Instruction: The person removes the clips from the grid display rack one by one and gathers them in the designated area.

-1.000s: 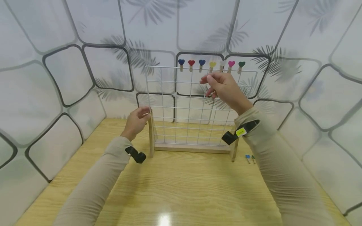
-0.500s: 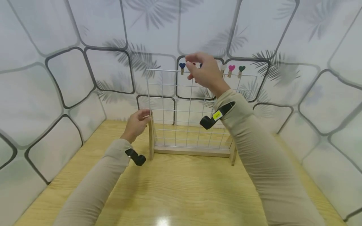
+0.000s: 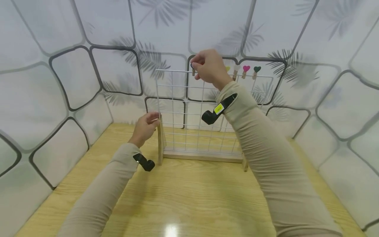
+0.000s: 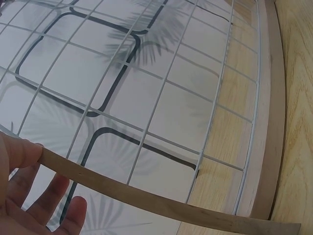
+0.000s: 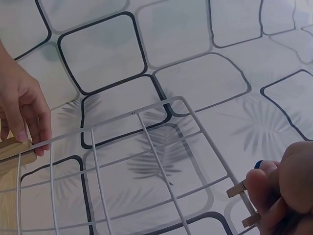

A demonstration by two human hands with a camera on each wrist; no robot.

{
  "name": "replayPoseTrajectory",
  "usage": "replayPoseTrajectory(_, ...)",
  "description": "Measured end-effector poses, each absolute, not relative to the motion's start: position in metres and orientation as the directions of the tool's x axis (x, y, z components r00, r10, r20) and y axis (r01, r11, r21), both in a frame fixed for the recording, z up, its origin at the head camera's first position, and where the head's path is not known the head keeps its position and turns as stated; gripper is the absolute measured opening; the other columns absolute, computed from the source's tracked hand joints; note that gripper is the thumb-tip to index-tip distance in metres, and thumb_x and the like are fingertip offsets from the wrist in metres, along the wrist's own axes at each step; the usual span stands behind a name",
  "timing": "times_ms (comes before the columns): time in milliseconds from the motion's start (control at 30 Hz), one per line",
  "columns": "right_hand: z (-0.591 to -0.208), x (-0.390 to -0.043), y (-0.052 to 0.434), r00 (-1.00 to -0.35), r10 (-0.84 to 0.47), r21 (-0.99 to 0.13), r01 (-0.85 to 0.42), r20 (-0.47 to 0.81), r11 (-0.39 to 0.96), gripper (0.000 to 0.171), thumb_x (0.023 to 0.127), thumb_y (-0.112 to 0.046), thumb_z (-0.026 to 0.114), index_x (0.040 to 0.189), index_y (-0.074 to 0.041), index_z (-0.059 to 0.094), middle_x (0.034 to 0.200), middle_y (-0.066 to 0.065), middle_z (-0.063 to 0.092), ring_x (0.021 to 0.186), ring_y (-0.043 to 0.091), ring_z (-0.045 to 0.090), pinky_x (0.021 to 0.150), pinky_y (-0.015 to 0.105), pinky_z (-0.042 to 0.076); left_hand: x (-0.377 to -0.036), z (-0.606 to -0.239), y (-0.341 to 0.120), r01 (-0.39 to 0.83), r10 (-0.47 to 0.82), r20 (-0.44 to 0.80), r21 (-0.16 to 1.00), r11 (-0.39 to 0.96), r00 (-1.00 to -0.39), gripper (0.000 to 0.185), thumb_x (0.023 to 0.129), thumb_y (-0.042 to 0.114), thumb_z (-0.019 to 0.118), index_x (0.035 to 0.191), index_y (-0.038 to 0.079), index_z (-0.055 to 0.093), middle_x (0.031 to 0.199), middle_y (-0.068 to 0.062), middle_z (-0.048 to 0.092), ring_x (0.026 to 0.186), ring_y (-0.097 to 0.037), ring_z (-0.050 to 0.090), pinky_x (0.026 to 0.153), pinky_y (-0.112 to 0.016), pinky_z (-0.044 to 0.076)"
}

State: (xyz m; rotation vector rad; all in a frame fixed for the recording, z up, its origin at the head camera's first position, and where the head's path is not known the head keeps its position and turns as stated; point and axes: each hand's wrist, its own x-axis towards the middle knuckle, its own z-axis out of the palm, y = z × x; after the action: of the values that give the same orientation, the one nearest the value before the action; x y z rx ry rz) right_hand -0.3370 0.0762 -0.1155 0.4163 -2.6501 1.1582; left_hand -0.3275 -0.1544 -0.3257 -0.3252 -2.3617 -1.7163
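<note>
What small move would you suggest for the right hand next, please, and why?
Probably squeeze and lift the blue heart clothespin off the top wire of the white wire grid. The right hand already pinches that peg at the left end of the row, and the left hand steadies the wooden post.

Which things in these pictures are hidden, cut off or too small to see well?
- Head view: the right hand covers the heart-topped wooden clips between the blue clip and the yellow one on the white wire grid rack.
- Right wrist view: the small wooden clip with a blue top is mostly hidden behind the fingers.
- Left wrist view: the left hand is cut off by the picture's edge.
</note>
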Motion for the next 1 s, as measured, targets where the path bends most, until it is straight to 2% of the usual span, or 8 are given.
replayPoseTrajectory(267,-0.119,-0.339,0.073,-0.932,-0.079,-0.735,-0.329,0.353,0.593,0.014,0.091,-0.014,0.056,0.101,-0.011,0.065,0.091,0.005,0.061,0.068,0.017,0.063,0.051,0.025,0.043,-0.327,-0.325,-0.153,0.289,0.053,0.286,0.910,0.299,-0.957,0.034,0.092,0.012,0.054,0.125,0.005,0.051,0.127,-0.011,0.052,0.117,-0.026,0.048,0.086,-0.042,0.044)
replayPoseTrajectory(467,-0.117,-0.338,0.072,-0.911,-0.055,-0.780,-0.380,0.408,0.498,0.016,0.091,-0.013,0.056,0.104,-0.008,0.063,0.098,0.003,0.062,0.062,0.016,0.062,0.047,0.021,0.041,-0.326,-0.325,-0.154,0.277,0.047,0.276,0.913,0.298,-0.960,0.034,0.092,0.013,0.054,0.125,0.005,0.051,0.127,-0.011,0.052,0.117,-0.025,0.048,0.086,-0.042,0.044)
replayPoseTrajectory(700,-0.113,-0.329,0.083,-0.903,-0.158,-0.804,-0.429,0.400,0.412,0.017,0.091,-0.013,0.055,0.105,-0.007,0.063,0.104,0.008,0.061,0.059,0.019,0.058,0.051,0.025,0.042,-0.328,-0.326,-0.154,0.289,0.052,0.287,0.907,0.305,-0.956,0.033,0.092,0.012,0.054,0.124,0.006,0.052,0.127,-0.011,0.053,0.116,-0.026,0.049,0.085,-0.042,0.044)
replayPoseTrajectory(833,-0.118,-0.323,0.096,-0.884,-0.242,-0.757,-0.467,0.400,0.457,0.018,0.091,-0.019,0.056,0.104,-0.009,0.063,0.094,0.009,0.061,0.064,0.020,0.058,0.051,0.026,0.042,-0.329,-0.327,-0.155,0.297,0.053,0.295,0.907,0.300,-0.954,0.032,0.092,0.012,0.054,0.124,0.006,0.052,0.126,-0.011,0.053,0.116,-0.025,0.049,0.085,-0.041,0.044)
replayPoseTrajectory(1000,-0.131,-0.316,0.118,-0.888,-0.273,-0.715,-0.461,0.371,0.526,0.022,0.091,-0.027,0.056,0.106,-0.012,0.063,0.096,0.005,0.061,0.070,0.021,0.058,0.056,0.028,0.046,-0.331,-0.329,-0.155,0.293,0.056,0.289,0.912,0.288,-0.956,0.034,0.092,0.013,0.054,0.125,0.006,0.051,0.127,-0.010,0.052,0.116,-0.024,0.048,0.085,-0.040,0.044)
